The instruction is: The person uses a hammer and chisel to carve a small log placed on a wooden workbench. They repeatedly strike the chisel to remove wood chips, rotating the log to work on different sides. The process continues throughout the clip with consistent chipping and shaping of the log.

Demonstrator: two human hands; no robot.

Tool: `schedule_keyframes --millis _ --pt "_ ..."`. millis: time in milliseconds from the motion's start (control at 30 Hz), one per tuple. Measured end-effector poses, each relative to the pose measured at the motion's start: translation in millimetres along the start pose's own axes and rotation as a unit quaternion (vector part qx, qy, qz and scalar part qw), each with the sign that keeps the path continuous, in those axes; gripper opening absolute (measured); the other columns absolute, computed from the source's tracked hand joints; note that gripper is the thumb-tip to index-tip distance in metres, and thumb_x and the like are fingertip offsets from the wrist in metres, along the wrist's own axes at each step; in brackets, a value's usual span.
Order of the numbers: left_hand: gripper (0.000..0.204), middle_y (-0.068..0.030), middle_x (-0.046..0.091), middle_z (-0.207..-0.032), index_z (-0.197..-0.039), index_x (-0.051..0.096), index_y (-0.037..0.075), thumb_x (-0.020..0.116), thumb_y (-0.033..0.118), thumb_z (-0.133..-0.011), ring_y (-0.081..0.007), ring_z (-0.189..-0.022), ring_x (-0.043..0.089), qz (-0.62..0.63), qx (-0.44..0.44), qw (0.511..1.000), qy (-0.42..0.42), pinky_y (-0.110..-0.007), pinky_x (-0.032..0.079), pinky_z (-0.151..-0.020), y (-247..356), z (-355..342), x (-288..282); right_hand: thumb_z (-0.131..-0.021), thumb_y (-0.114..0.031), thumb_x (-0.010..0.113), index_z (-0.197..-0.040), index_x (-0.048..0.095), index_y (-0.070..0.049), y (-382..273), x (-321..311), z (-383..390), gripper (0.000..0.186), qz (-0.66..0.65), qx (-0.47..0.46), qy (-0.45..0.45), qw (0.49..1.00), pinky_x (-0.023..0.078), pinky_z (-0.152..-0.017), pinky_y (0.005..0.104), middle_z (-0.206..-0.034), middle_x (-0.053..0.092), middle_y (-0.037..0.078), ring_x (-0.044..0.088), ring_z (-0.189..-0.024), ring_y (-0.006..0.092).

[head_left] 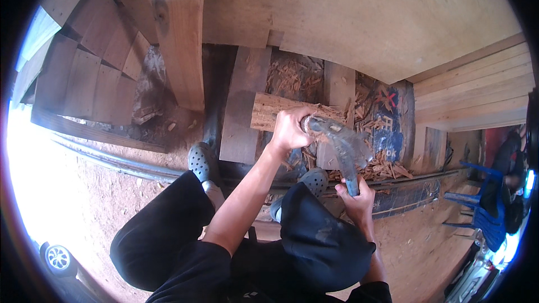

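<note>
My left hand [289,129] is closed on a rough, split length of pale wood [266,112] lying across planks in the middle of the head view. A hand tool [337,140] with a blurred metal blade and a curved, tape-like blue-grey handle is at the wood's right end, just beside my left fingers. My right hand [356,199] grips the lower end of that handle. Wood chips [387,168] lie around and below the piece, mostly to its right. My knees and grey clogs [202,160] are on either side of my left forearm.
Large wooden sheets [370,5] and a post [179,33] stand ahead. Stacked boards [471,87] are at the right, wooden panels [84,78] at the left. A blue plastic chair [485,219] with a dark-clothed person is at the far right. A vehicle wheel [58,258] shows lower left.
</note>
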State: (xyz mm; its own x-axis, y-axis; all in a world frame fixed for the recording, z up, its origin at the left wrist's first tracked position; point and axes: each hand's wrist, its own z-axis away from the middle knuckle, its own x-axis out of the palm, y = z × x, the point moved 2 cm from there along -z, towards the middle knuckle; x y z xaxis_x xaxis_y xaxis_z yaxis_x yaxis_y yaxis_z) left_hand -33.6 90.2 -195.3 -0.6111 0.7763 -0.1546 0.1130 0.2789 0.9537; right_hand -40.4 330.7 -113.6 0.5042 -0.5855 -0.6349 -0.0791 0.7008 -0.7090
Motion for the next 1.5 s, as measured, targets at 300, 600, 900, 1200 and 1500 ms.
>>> schedule_keyframes --millis 300,600,900,1200,1500 --pt "0.029 -0.0137 0.065 -0.073 -0.080 0.065 0.002 0.068 0.011 -0.053 -0.0264 -0.068 0.065 0.019 -0.007 1.000 0.004 -0.030 0.050 -0.064 3 1 -2 -0.073 -0.020 0.070 -0.097 0.063 0.004 -13 -2 2 0.035 -0.013 0.019 -0.050 0.999 0.046 -0.067 0.0308 -0.075 0.063 0.009 0.058 -0.070 0.0135" --pt "0.032 -0.0147 0.064 -0.074 -0.084 0.066 0.004 0.073 0.013 -0.054 -0.0298 -0.066 0.063 0.032 -0.008 0.999 0.008 -0.033 0.050 -0.063 6 -1 -9 -0.072 -0.012 0.067 -0.083 0.060 0.003 -14 9 -5 0.020 -0.006 0.053 -0.126 0.991 0.046 -0.062 0.0286 -0.071 0.062 0.006 0.057 -0.066 0.0118" --pt "0.033 -0.0141 0.063 -0.073 -0.082 0.064 0.001 0.066 0.009 -0.050 -0.0231 -0.067 0.063 0.034 -0.063 0.997 0.002 -0.031 0.048 -0.064 7 -8 -11 -0.072 -0.012 0.070 -0.082 0.062 0.002 -28 11 -20 0.019 -0.049 -0.018 -0.076 0.996 0.047 -0.060 0.0289 -0.066 0.063 0.008 0.061 -0.062 0.0134" --pt "0.031 -0.0148 0.064 -0.074 -0.082 0.065 0.001 0.067 0.010 -0.052 -0.0250 -0.069 0.065 0.036 -0.034 0.999 0.008 -0.031 0.049 -0.064 7 -3 -9 -0.072 -0.012 0.073 -0.082 0.062 0.001 -24 15 -21 0.019 -0.039 -0.024 -0.058 0.997 0.045 -0.059 0.0281 -0.068 0.061 0.004 0.057 -0.063 0.0109" --pt "0.033 -0.0157 0.064 -0.073 -0.081 0.063 0.000 0.068 0.011 -0.050 -0.0267 -0.070 0.066 0.017 -0.021 0.999 0.030 -0.032 0.050 -0.065 4 -3 -8 -0.074 0.002 0.058 -0.073 0.048 -0.004 -71 -44 -8 0.011 -0.407 -0.340 0.023 0.848 0.039 -0.047 0.0274 -0.052 0.045 0.004 0.045 -0.048 0.0121"
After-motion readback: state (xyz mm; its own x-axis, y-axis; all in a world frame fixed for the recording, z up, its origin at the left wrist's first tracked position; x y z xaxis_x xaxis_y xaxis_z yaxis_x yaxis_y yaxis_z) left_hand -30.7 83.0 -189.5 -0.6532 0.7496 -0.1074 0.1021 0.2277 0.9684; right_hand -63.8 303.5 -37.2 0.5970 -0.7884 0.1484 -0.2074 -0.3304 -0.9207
